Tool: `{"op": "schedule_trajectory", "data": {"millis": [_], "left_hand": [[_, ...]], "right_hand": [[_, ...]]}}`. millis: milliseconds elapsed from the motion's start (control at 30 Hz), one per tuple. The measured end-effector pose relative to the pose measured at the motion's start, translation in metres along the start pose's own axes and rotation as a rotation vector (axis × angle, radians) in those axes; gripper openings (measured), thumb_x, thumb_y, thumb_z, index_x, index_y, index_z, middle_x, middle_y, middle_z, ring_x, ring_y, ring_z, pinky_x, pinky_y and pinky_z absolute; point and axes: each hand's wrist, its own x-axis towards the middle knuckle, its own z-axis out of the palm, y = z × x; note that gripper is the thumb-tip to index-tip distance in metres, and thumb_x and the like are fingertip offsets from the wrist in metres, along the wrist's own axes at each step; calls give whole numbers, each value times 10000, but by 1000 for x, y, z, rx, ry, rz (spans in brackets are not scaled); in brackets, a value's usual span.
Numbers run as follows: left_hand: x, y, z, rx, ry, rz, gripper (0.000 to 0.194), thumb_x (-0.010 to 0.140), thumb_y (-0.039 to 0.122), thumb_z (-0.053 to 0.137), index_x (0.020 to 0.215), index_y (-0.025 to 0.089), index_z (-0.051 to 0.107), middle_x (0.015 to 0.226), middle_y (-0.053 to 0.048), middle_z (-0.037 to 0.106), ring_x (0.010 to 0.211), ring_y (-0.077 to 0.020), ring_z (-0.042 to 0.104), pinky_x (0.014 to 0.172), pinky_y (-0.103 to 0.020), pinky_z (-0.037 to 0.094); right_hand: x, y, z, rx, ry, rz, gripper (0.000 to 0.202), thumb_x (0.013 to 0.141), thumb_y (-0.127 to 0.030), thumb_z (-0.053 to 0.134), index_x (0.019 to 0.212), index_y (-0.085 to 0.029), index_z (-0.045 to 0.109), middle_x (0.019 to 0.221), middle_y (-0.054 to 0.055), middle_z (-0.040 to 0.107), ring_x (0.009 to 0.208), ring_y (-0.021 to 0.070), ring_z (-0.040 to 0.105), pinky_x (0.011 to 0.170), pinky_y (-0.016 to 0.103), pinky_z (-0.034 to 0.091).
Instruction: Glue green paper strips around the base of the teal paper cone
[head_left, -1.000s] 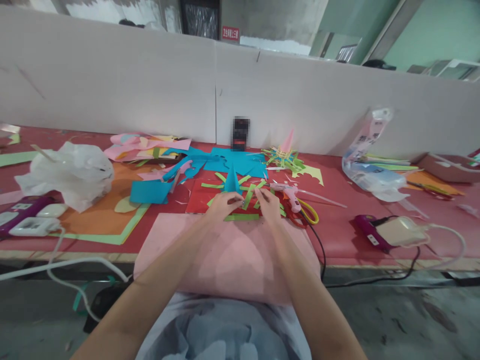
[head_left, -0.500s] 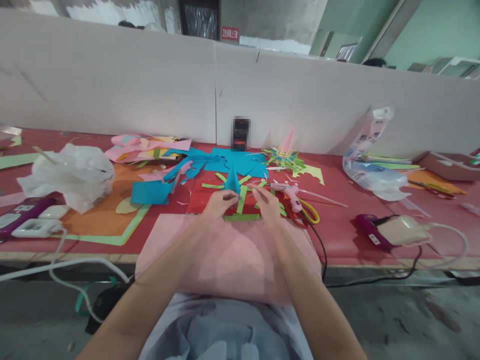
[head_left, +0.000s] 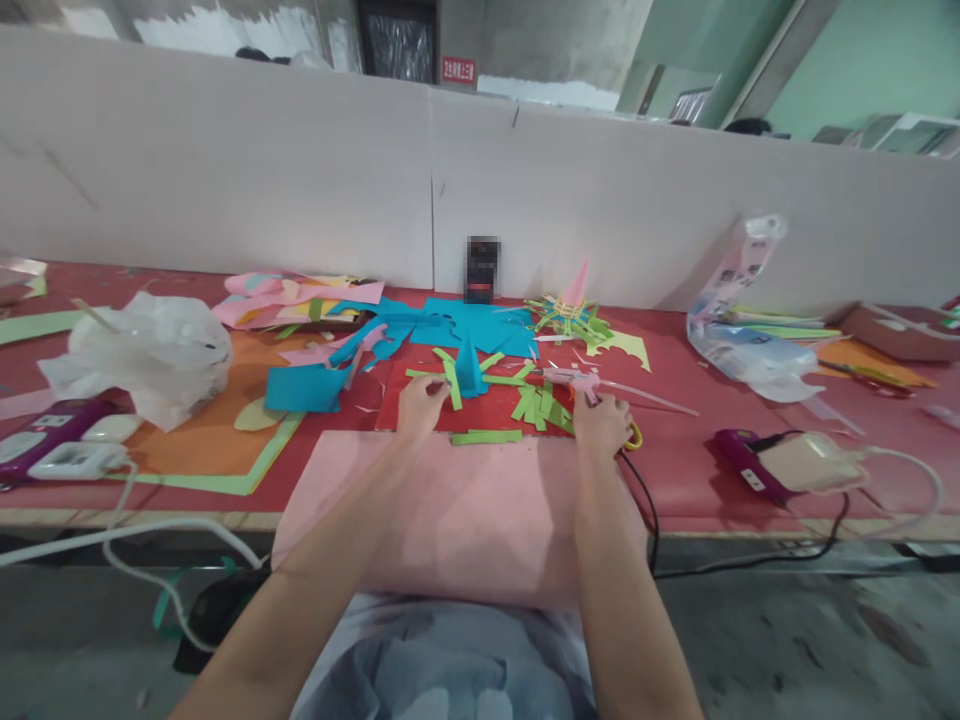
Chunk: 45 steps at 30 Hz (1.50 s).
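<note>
Pinched together, the fingers of my left hand hold a green paper strip, just left of the blue paper cone. The cone stands upright on a red sheet, with green strips around its base. My right hand is closed on the pink glue gun, which lies on its side at the right of the sheet; its handle is mostly covered by the fingers. Short green strips lie in a pile between the cone and my right hand.
A pink cone with fringed strips stands behind. Blue paper scraps and a white plastic bag lie left. At the right are a power strip and cables. A dark phone leans against the partition.
My right hand has moved right, from beside the cone to the glue gun, and closed on it. My left hand has shifted slightly left with a green strip.
</note>
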Motion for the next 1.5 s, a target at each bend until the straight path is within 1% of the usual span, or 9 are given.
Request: {"op": "schedule_trajectory", "data": {"millis": [100,200,400,567,700,767,867,1067,1500], "left_hand": [[1,-1,-1,30,-9,-20,125,802,256,563,827,191,667,963,-47,703,931,-183,627,843,-279,464],[1,-1,-2,40,-39,-61,124,811,240,554,833,188,664,946,-49,707,908,-181,635,826,-277,473],[0,0,0,67,-62,-86,130,819,242,552,857,190,664,960,-54,707,910,-184,642,823,-278,479],[1,-1,1,80,-66,-86,134,825,229,543,855,190,667,952,-55,708,902,-182,648,829,-273,481],[3,-6,3,76,-60,-85,140,817,223,552,898,193,662,999,-54,703,932,-178,645,850,-270,475],[4,-7,4,78,-59,-79,136,818,228,554,892,193,662,997,-53,703,939,-176,643,858,-271,474],[3,-4,2,86,-56,-68,137,827,245,545,871,191,663,982,-54,706,929,-180,643,854,-280,477],[-1,3,-2,136,-20,-31,137,819,209,539,872,183,662,975,-54,706,932,-193,637,858,-293,470],[0,2,0,111,-36,-41,117,816,225,546,840,200,658,954,-43,708,914,-182,639,842,-278,475]], "right_hand": [[-1,0,1,-9,-23,-14,439,782,-500,542,1023,-141,615,1120,187,556,1042,345,494,838,452,368],[0,-1,-1,37,-24,-33,343,788,-435,549,978,-157,616,1112,169,571,1049,336,496,846,449,360],[-6,-13,-9,172,-6,-73,326,869,-409,415,1037,-152,527,1013,154,622,977,294,556,832,396,374],[-21,-29,-11,271,-188,-202,397,879,-498,357,1099,-188,473,1004,117,636,909,263,597,718,319,405],[-34,-39,-7,259,-323,-311,499,790,-601,474,1124,-231,458,1064,82,628,942,250,605,737,314,429],[-38,-42,-4,209,-384,-333,553,730,-603,556,1133,-239,452,1075,75,623,956,254,606,742,317,438],[-39,-44,-2,125,-445,-349,523,727,-533,588,1137,-242,444,1052,65,626,937,246,616,734,319,445],[-36,-38,1,55,-419,-425,392,767,-443,560,1092,-252,453,1002,32,630,883,209,619,704,296,439],[-36,-39,-2,32,-422,-449,355,789,-400,559,1093,-243,466,1055,48,629,916,220,617,664,285,417]]}}
